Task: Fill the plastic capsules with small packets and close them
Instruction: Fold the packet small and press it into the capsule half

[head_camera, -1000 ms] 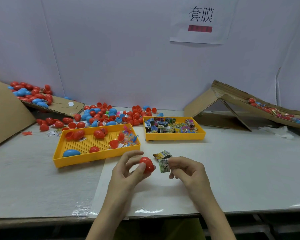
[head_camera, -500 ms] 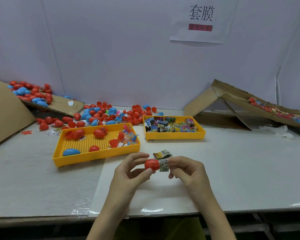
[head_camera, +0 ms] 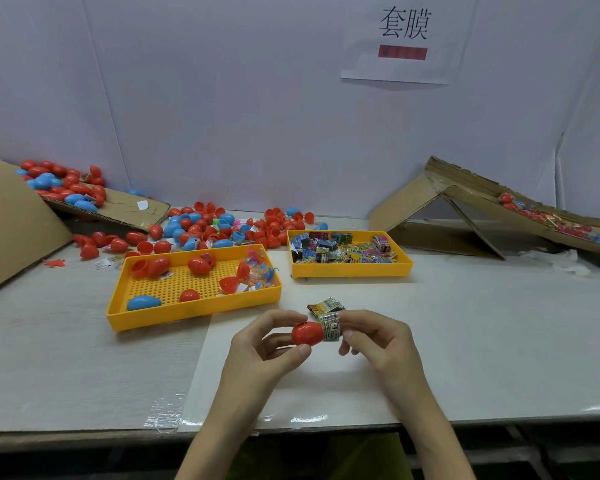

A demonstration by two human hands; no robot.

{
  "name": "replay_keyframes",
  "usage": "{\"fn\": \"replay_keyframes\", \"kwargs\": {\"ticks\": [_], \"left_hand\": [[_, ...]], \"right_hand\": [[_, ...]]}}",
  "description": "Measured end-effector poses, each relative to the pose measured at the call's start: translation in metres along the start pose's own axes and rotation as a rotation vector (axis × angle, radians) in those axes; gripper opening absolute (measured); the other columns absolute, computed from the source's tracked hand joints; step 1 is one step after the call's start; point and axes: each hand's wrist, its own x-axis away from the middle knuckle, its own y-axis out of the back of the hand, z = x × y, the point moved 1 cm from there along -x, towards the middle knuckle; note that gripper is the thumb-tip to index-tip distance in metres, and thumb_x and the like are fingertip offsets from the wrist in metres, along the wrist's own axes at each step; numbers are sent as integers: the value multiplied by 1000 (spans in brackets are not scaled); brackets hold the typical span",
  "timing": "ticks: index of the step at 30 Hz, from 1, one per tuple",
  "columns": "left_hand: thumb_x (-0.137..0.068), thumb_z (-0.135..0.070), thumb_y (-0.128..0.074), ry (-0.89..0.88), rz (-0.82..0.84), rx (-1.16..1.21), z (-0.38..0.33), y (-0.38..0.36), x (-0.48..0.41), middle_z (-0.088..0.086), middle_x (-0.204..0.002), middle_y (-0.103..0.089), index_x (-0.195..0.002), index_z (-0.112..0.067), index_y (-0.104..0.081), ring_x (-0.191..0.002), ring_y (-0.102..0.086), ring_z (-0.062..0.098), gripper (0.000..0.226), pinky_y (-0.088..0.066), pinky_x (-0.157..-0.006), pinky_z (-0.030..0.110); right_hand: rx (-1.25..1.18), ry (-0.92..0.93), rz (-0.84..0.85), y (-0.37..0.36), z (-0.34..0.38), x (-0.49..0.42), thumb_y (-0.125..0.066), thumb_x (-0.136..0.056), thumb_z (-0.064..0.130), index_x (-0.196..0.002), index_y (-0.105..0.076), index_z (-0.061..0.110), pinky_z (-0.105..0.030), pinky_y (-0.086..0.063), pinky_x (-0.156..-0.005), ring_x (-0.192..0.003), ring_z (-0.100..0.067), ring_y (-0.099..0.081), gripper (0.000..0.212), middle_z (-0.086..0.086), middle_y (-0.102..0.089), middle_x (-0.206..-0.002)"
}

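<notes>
1. The pale grey desk (head_camera: 482, 341) has shiny clear film (head_camera: 163, 415) taped along its near edge.
2. Just above it, the left grip (head_camera: 264, 355) pinches a red capsule (head_camera: 307, 333) between thumb and fingers. The right grip (head_camera: 381, 344) pinches a small packet (head_camera: 331, 328) that touches the capsule's right end.
3. A second packet (head_camera: 326, 304) lies on the desk just behind the hands.
4. Farther back sit a perforated yellow tray (head_camera: 194, 315) holding a few capsules and a smaller yellow tray (head_camera: 350, 270) full of packets.
5. Loose capsules (head_camera: 222, 226), red and blue, heap against the white wall (head_camera: 222, 98), between a left cardboard sheet (head_camera: 11, 220) and a right cardboard ramp (head_camera: 465, 202).
6. A paper sign (head_camera: 402, 39) hangs on the wall above.
</notes>
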Motion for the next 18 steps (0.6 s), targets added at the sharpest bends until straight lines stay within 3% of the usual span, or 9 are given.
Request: {"fn": "replay_keyframes", "kwargs": {"ticks": [4, 8, 12, 15, 18], "left_hand": [[-69, -20, -76, -24, -3, -28, 0, -1, 0, -5, -97, -75, -96, -32, -73, -89, -71, 13, 30, -54, -71, 20], [-71, -19, -74, -47, 27, -73, -2, -2, 1, -5, -106, -75, -95, -34, -72, -101, -70, 14, 27, -55, -82, 31], [-71, -21, -76, -38, 48, -95, -1, -1, 1, -2, -102, -75, -94, -32, -72, -99, -69, 16, 26, -56, -82, 34], [-70, -21, -76, -35, 56, -101, -1, -1, 1, -1, -100, -75, -92, -32, -72, -97, -69, 16, 26, -56, -82, 34], [-69, -21, -76, -39, 63, -115, -1, -2, 1, -2, -98, -75, -92, -33, -72, -96, -69, 16, 26, -57, -80, 33]], "right_hand": [[30, 7, 39, -1, 2, 1, -62, -76, 14, -81, -80, 29, -15, -47, -62, -62, -13, -65, 24, -2, -73, -74], [110, 33, 91, -2, 4, 2, -65, -81, 19, -84, -79, 37, -15, -48, -65, -64, -12, -66, 23, 1, -74, -74], [157, 56, 79, -3, 4, 3, -70, -80, 22, -82, -78, 40, -17, -51, -68, -70, -11, -68, 19, 3, -75, -78], [168, 58, 45, -1, 2, 2, -77, -79, 16, -81, -75, 33, -21, -52, -69, -73, -14, -69, 17, 3, -74, -79], [154, 75, 40, 0, 3, 2, -78, -81, 4, -91, -71, 32, -20, -53, -68, -70, -16, -70, 30, 2, -73, -86]]}}
